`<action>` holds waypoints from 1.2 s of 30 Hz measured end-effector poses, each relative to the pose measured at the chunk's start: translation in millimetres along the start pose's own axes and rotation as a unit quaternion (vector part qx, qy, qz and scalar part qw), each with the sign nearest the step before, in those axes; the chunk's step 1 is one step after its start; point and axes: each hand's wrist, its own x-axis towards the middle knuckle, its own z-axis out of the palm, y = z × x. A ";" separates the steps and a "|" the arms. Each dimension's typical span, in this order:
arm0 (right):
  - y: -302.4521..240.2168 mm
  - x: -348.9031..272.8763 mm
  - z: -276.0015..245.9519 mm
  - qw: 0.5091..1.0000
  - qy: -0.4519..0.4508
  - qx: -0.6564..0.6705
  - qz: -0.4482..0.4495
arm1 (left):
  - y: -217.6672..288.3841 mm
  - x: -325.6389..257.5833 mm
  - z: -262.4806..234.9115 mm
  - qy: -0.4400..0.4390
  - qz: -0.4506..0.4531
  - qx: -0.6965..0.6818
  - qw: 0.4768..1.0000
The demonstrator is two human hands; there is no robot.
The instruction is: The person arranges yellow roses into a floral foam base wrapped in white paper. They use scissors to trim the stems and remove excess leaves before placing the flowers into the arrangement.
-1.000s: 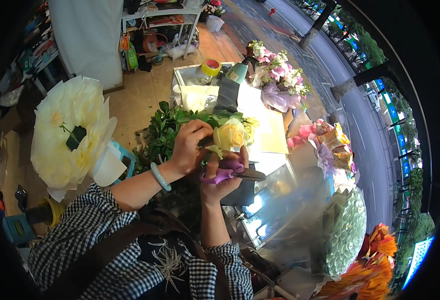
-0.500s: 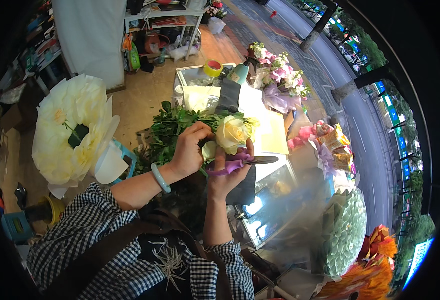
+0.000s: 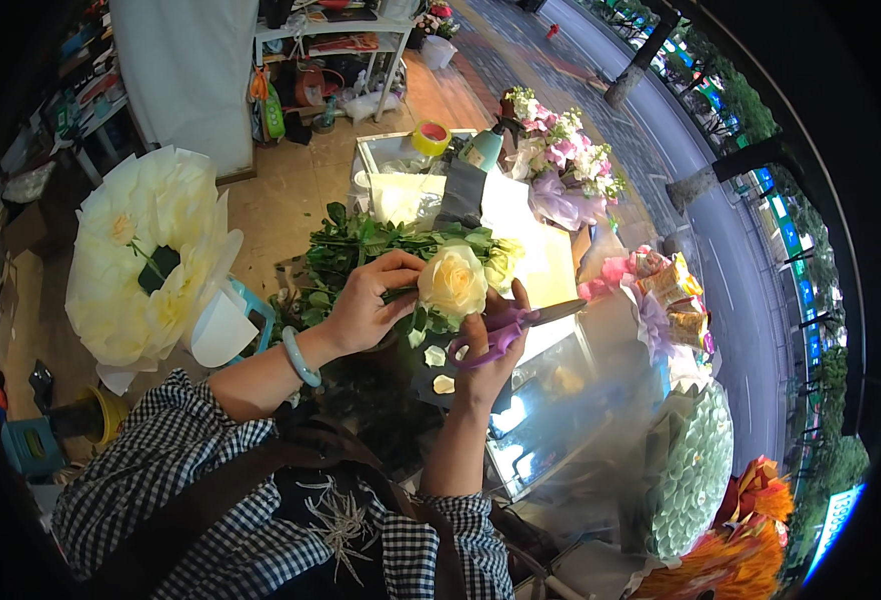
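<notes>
Your hands trim a pale yellow rose [image 3: 453, 280] over the workbench.

Your left hand [image 3: 366, 305] is closed around the stem just under the bloom, which sits at the centre above the leafy green stems [image 3: 346, 250]; your right hand [image 3: 491, 345] has its fingers through the purple-handled scissors [image 3: 511, 328], the blades pointing right, away from the flower; keep the left grip light so the petals do not bruise; turn the blades toward the outer petals only, and cut clear of your left fingers; loose petals [image 3: 439, 368] lie just below.
</notes>
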 end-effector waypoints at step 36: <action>5.8 -23.2 45.7 0.983 0.026 -0.137 -0.117 | 2.9 -9.1 2.9 0.048 0.001 0.055 0.997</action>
